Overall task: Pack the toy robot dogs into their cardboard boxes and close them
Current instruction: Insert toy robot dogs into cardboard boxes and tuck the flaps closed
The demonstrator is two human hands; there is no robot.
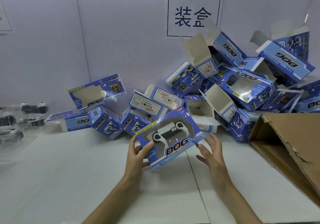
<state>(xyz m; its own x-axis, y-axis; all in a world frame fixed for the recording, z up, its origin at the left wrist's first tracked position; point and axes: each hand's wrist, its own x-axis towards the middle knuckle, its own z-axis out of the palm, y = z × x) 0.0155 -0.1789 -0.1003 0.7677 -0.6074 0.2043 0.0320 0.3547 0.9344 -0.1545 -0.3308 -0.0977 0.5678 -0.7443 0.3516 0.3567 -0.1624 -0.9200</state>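
Observation:
A blue "DOG" window box (170,147) is held tilted above the white table, and a white and black toy robot dog (166,131) shows through its window. My left hand (138,152) grips the box's left end, thumb on the front face. Just off the box's right end, my right hand (210,151) has its fingers spread; whether they touch the box is unclear. Several bagged toy dogs (26,118) lie blurred at the far left.
Several blue boxes, some with flaps open, are heaped against the back wall (242,85) and to the left (98,93). A large brown carton (290,145) lies open on its side at the right. A paper sign (193,15) hangs on the wall.

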